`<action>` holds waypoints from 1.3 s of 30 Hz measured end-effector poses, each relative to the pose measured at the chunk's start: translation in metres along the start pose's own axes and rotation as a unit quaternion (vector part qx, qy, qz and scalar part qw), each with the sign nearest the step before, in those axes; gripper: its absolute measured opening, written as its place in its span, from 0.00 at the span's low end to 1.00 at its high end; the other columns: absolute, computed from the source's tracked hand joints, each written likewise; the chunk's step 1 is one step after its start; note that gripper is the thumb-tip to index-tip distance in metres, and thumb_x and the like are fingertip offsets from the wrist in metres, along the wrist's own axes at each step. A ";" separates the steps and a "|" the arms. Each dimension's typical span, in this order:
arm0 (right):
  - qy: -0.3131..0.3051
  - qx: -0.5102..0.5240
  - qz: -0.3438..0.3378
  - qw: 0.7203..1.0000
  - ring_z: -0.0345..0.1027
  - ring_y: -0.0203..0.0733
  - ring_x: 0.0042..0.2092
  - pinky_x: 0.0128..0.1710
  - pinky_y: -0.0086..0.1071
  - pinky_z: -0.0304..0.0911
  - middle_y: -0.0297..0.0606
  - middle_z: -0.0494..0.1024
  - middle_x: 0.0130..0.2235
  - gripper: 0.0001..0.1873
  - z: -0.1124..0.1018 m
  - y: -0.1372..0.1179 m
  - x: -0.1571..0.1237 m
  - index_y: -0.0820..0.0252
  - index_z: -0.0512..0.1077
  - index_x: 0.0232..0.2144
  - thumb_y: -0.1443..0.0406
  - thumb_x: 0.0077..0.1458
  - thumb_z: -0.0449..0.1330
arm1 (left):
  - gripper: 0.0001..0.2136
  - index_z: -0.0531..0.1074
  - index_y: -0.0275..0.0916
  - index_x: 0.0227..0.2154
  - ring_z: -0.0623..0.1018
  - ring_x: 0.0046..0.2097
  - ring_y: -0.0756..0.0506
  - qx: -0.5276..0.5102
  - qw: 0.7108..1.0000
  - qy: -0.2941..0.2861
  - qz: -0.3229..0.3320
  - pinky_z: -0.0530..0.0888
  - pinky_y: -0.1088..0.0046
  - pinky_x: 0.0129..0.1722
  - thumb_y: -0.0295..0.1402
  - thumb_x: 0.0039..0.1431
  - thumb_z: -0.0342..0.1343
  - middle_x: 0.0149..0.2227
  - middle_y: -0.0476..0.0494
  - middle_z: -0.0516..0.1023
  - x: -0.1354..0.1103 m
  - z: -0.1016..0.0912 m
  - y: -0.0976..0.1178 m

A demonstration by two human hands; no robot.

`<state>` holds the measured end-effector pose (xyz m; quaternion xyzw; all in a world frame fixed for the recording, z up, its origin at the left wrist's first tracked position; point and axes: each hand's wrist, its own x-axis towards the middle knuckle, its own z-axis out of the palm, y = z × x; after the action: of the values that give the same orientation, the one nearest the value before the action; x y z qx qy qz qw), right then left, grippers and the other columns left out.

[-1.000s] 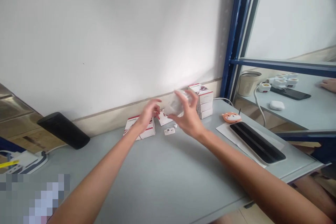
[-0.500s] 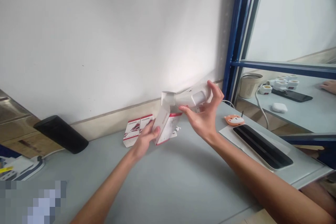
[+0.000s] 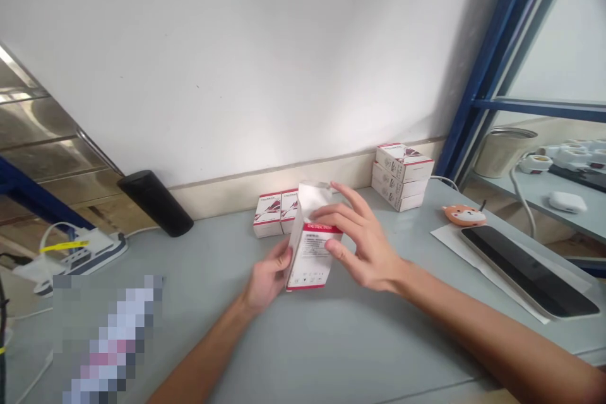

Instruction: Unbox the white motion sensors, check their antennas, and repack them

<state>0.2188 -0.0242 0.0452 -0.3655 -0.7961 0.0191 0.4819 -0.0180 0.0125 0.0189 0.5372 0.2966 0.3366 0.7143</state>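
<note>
White carton (image 3: 312, 268) with red edging held upright, slightly tilted, over the middle of the counter (image 3: 293, 347); contact of its base with the surface cannot be told. Left hand (image 3: 266, 278): fingers gripping the carton's left side, thumb on that side's face. Right hand (image 3: 367, 249): fingers spread at the raised top flaps, thumb at the front panel's upper right edge; firmness of contact unclear. Two similar boxes (image 3: 269, 208) lie side by side behind the carton, near the wall. Stack of boxes (image 3: 411, 170) well to the right; black cylinder (image 3: 156, 202) leaning at far left.
</note>
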 end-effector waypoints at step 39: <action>0.048 -0.081 -0.198 0.976 0.79 0.45 0.55 0.56 0.41 0.73 0.41 0.85 0.50 0.24 0.003 -0.017 0.001 0.57 0.76 0.50 0.82 0.58 0.56 | 0.26 0.56 0.52 0.60 0.74 0.60 0.39 0.280 0.912 0.051 0.297 0.75 0.55 0.59 0.26 0.66 0.58 0.58 0.43 0.70 -0.012 0.031 0.001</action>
<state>0.2071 -0.0352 0.0508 -0.2383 -0.8278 -0.1587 0.4824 -0.0003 -0.0145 0.0279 0.7606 0.2416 0.4630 0.3858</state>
